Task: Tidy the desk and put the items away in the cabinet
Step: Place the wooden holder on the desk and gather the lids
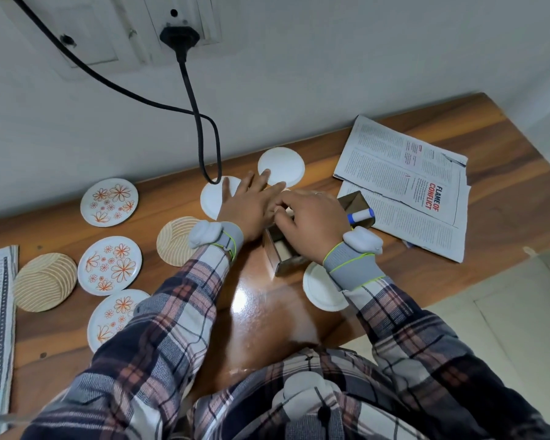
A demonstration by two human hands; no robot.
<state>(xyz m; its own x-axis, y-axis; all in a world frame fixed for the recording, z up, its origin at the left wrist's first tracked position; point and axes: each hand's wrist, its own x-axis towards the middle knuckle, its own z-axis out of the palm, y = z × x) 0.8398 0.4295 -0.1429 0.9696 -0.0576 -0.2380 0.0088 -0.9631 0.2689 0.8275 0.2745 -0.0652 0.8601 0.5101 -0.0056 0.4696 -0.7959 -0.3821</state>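
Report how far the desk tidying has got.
Done: little; a blue marker sits in the wooden box. In hand: the right hand curls over that box, the left hand lies flat over the white plates. Left: flowered plates, striped discs, magazines lie spread over the desk; no cabinet in view.

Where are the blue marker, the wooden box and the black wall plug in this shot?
blue marker (361, 215): head view, on its white barrel.
wooden box (291, 265): head view, on its near end wall.
black wall plug (179, 36): head view, on the plug body at the socket.
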